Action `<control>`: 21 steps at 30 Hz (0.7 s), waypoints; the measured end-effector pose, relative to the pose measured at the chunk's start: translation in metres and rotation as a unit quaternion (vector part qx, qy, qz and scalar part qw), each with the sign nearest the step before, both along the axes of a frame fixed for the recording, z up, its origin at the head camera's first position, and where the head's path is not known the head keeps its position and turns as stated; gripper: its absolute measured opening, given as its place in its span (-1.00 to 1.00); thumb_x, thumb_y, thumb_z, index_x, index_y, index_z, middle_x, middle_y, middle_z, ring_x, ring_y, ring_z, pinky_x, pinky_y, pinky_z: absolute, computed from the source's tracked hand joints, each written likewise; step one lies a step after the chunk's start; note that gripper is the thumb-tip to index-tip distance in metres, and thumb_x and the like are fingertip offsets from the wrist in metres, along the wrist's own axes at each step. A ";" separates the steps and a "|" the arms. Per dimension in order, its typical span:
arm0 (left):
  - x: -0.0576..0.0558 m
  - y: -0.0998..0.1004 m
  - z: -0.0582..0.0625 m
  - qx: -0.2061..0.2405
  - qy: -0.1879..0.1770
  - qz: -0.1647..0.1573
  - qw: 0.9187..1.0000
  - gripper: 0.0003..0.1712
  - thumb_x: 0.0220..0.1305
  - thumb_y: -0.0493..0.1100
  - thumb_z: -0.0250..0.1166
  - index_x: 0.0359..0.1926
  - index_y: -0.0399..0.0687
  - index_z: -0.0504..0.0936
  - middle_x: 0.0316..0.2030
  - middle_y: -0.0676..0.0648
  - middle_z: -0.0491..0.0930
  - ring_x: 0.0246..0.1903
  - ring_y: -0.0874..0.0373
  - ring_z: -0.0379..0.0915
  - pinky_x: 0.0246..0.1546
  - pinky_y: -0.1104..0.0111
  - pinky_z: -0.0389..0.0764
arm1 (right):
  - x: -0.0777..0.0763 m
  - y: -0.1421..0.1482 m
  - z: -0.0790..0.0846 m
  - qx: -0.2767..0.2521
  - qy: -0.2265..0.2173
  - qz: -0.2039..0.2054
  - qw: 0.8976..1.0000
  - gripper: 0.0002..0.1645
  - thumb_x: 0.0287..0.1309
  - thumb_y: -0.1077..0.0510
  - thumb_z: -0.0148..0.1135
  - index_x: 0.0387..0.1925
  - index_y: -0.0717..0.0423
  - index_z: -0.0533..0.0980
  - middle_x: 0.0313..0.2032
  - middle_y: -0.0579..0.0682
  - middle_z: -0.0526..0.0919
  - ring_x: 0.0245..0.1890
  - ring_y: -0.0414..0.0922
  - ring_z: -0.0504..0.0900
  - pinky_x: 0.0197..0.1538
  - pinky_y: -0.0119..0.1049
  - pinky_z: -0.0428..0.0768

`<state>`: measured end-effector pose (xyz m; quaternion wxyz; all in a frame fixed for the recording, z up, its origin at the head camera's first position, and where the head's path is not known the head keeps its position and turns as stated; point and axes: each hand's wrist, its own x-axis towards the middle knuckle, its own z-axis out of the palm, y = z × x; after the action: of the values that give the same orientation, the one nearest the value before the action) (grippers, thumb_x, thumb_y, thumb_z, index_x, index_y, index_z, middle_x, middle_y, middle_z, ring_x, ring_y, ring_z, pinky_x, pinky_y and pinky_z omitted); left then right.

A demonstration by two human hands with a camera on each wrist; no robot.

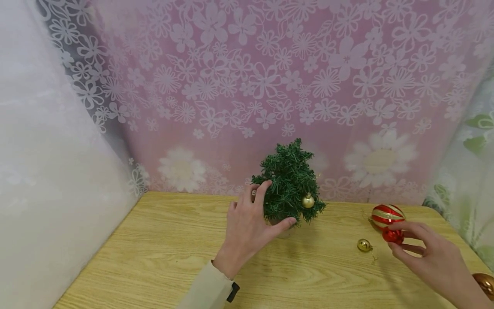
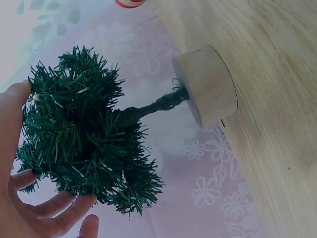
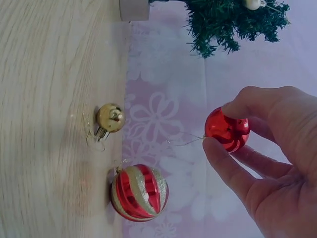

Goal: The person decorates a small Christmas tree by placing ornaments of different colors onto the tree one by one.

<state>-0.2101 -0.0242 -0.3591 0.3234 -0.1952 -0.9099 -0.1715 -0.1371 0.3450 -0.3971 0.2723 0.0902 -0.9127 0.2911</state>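
A small artificial Christmas tree (image 1: 287,180) stands upright on a round wooden base (image 2: 208,87). One gold bauble (image 1: 308,201) hangs from its front right. My left hand (image 1: 251,219) reaches around the tree's left side and loosely holds the green branches, thumb on one side and bent fingers on the other. Over the table's right part, my right hand (image 1: 434,253) pinches a shiny red bauble (image 3: 229,130) between thumb and fingers. From this bauble a thin thread loop (image 3: 185,139) trails. Just beyond the right hand lies a larger red bauble with gold stripes (image 1: 386,214).
Between the tree and my right hand, a small gold bauble (image 1: 364,245) with a thread lies on the wooden table (image 1: 162,257). A copper-coloured ball (image 1: 485,284) is partly cut off at the right edge. A pink flowered curtain (image 1: 247,86) hangs behind the table.
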 end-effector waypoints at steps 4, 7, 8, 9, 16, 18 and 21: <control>0.000 -0.001 -0.001 0.006 -0.002 -0.007 1.000 0.10 0.05 0.61 0.30 0.49 0.22 0.27 0.20 -0.10 0.51 -0.11 0.03 0.59 -0.23 0.16 0.54 | 0.002 -0.006 0.006 -0.012 0.004 -0.005 1.000 -0.47 -0.12 0.40 0.59 -0.10 -0.02 0.62 -0.15 -0.60 0.48 -0.23 -0.78 0.47 -0.36 -0.75 0.52; 0.000 -0.004 0.000 0.007 -0.001 -0.019 1.000 0.06 0.09 0.54 0.34 0.49 0.23 0.26 0.21 -0.11 0.52 -0.09 0.03 0.61 -0.20 0.11 0.59 | 0.004 -0.011 0.009 -0.018 0.004 -0.012 1.000 -0.49 -0.10 0.37 0.60 -0.10 -0.02 0.61 -0.19 -0.59 0.50 -0.23 -0.78 0.47 -0.35 -0.76 0.51; 0.000 -0.006 0.000 0.006 0.002 -0.024 1.000 0.04 0.10 0.52 0.35 0.50 0.23 0.26 0.21 -0.11 0.52 -0.09 0.03 0.61 -0.20 0.10 0.60 | 0.004 -0.012 0.011 -0.019 0.004 -0.014 1.000 -0.49 -0.09 0.37 0.60 -0.10 -0.02 0.60 -0.20 -0.59 0.51 -0.23 -0.79 0.46 -0.35 -0.76 0.52; 0.000 -0.007 0.000 0.005 0.004 -0.029 1.000 0.03 0.12 0.49 0.35 0.50 0.23 0.26 0.20 -0.11 0.53 -0.09 0.04 0.61 -0.20 0.09 0.61 | 0.005 -0.013 0.012 -0.022 0.005 -0.014 1.000 -0.50 -0.09 0.37 0.59 -0.10 -0.02 0.60 -0.20 -0.58 0.51 -0.23 -0.79 0.46 -0.35 -0.76 0.52; -0.002 -0.016 0.001 -0.003 0.006 -0.055 0.998 -0.01 0.16 0.37 0.38 0.53 0.22 0.25 0.22 -0.10 0.52 -0.13 0.04 0.61 -0.23 0.08 0.60 | 0.009 -0.018 0.016 -0.033 0.004 -0.003 0.999 -0.49 -0.06 0.38 0.58 -0.07 -0.04 0.60 -0.19 -0.55 0.55 -0.20 -0.76 0.49 -0.32 -0.76 0.53; -0.003 -0.019 0.003 -0.002 -0.004 -0.064 0.998 -0.03 0.17 0.33 0.39 0.53 0.23 0.25 0.25 -0.11 0.51 -0.12 0.01 0.63 -0.19 0.04 0.62 | 0.010 -0.019 0.018 -0.036 0.001 0.001 0.999 -0.48 -0.04 0.38 0.57 -0.06 -0.04 0.59 -0.19 -0.52 0.56 -0.20 -0.74 0.51 -0.31 -0.76 0.53; -0.006 -0.025 0.007 0.001 -0.030 -0.078 0.996 -0.05 0.19 0.27 0.39 0.54 0.26 0.23 0.30 -0.10 0.48 -0.12 -0.01 0.65 -0.12 -0.02 0.63 | 0.011 -0.022 0.019 -0.037 0.002 0.007 0.999 -0.46 -0.04 0.40 0.55 -0.03 -0.03 0.59 -0.19 -0.50 0.58 -0.19 -0.73 0.51 -0.29 -0.75 0.54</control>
<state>-0.2156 -0.0490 -0.3522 0.2815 -0.2599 -0.9011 -0.2029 -0.1260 0.3232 -0.3780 0.2748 0.0875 -0.9003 0.3261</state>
